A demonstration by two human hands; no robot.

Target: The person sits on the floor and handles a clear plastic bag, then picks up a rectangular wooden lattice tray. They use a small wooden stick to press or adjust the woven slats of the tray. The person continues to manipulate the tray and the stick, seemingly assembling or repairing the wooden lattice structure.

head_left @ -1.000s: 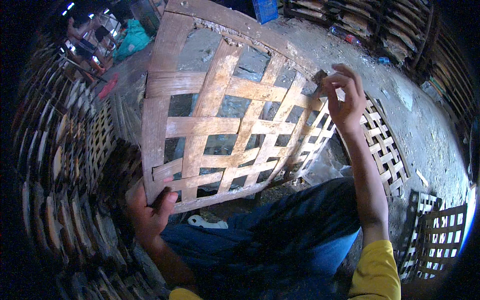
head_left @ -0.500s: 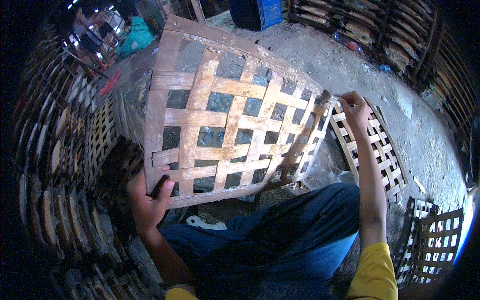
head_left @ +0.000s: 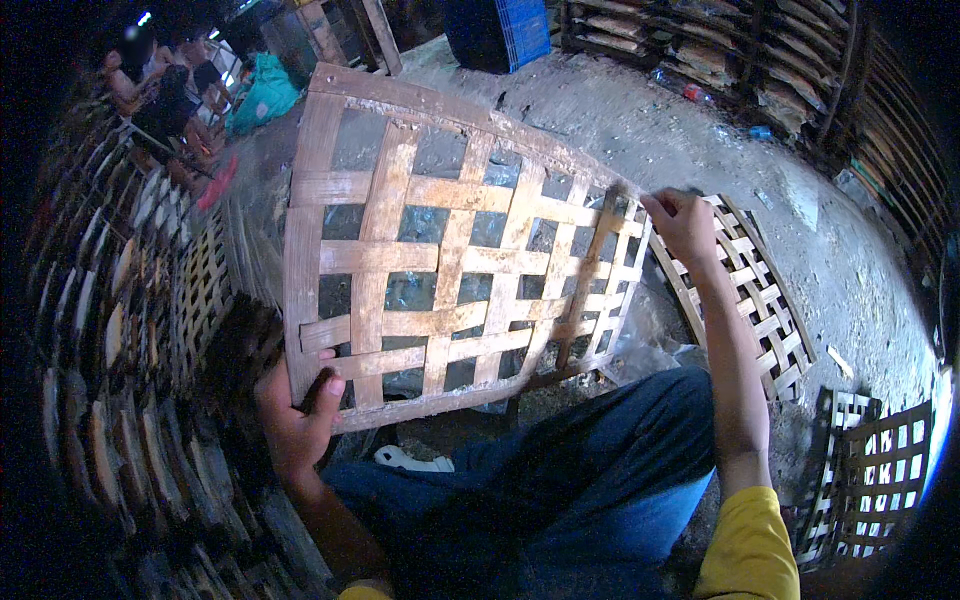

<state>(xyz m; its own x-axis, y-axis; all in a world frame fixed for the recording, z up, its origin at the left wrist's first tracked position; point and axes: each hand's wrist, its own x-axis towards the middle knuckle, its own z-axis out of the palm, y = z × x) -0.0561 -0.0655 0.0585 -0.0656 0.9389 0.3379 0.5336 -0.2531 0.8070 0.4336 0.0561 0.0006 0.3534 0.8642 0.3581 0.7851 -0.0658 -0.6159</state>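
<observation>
A woven panel [head_left: 500, 262] of flat pale wooden or bamboo strips in a slatted frame is tilted up above my lap. My left hand [head_left: 298, 410] grips its lower left corner, thumb on the near face and the other fingers mostly hidden behind. At the upper right corner, my right hand [head_left: 682, 225] has its fingers curled in a pinch, the fingertips against the frame's edge. Whether anything small is between them cannot be made out. Dark stains and pale flaking residue show along the top slat.
Another woven panel [head_left: 765, 300] lies on the floor beyond my right forearm, and more panels [head_left: 885, 470] stand at the lower right. Stacked slats [head_left: 130, 440] crowd the left side. A blue crate [head_left: 515, 35], a green sack [head_left: 265, 90] and people [head_left: 170, 100] are farther back.
The panel has shifted slightly left and down in view, still in my left hand. My right hand has moved left, its fingertips closer against the panel's upper right corner.
</observation>
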